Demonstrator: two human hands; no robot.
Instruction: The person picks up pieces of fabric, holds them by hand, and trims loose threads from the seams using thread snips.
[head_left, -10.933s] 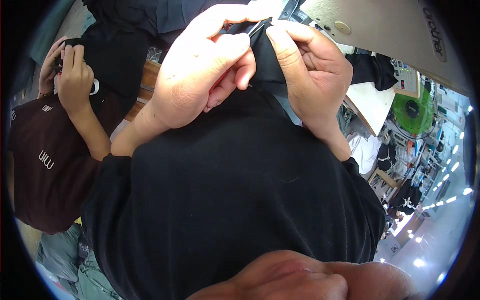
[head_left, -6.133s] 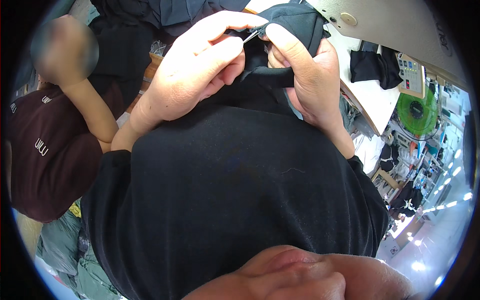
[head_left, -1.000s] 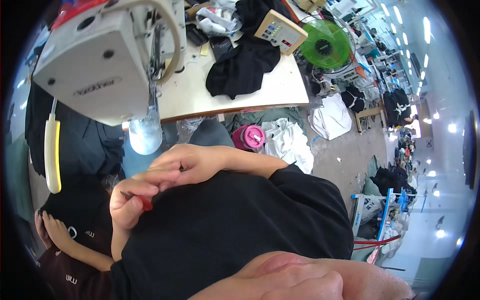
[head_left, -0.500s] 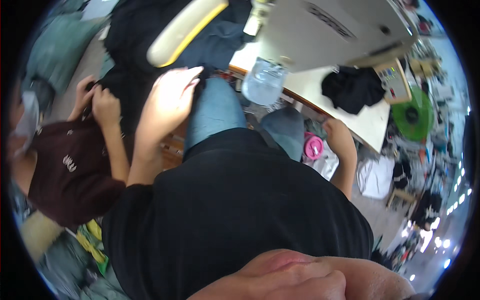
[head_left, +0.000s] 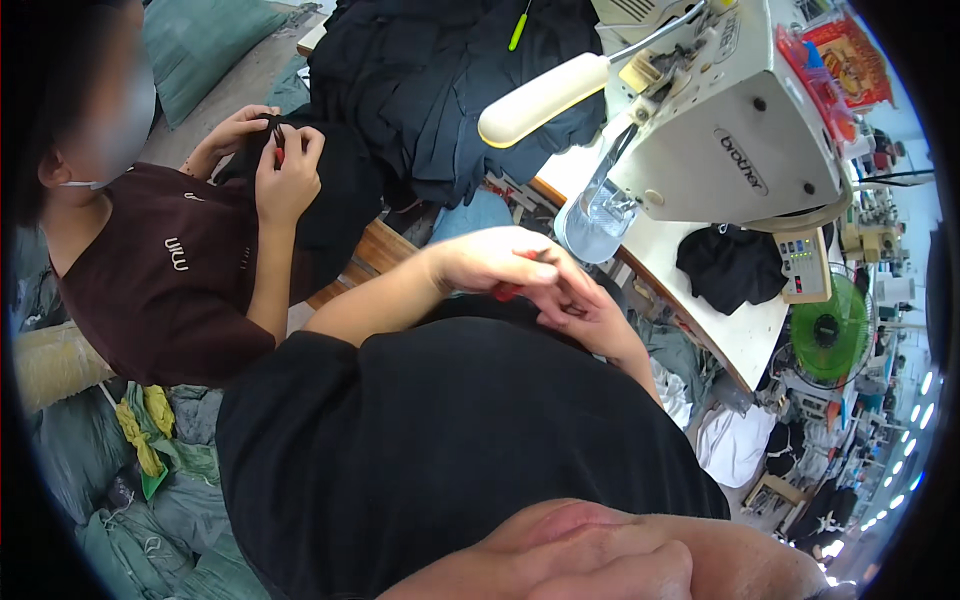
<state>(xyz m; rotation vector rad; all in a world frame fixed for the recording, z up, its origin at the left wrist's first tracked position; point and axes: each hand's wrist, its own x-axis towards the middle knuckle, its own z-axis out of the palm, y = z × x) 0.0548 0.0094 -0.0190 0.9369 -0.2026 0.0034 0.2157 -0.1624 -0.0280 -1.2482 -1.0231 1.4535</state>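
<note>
The white bench (head_left: 700,270) is far in front of me and to the right. On it stands a big white sewing machine (head_left: 740,120). A big pile of dark clothes (head_left: 440,90) lies far off, left of the machine. A small black cloth (head_left: 730,265) lies on the bench near a little control box (head_left: 805,265). A green fan (head_left: 830,330) is far right. On my left sits another person in a brown shirt (head_left: 170,290), whose 2 hands pinch dark cloth.

My left hand (head_left: 490,265) and my right hand (head_left: 590,315) meet close to my chest, just above my black shirt (head_left: 430,440). My left fingers (head_left: 545,275) are curled tight around a small red tool (head_left: 508,291). My right fingers touch them, but I cannot tell what they hold.
</note>
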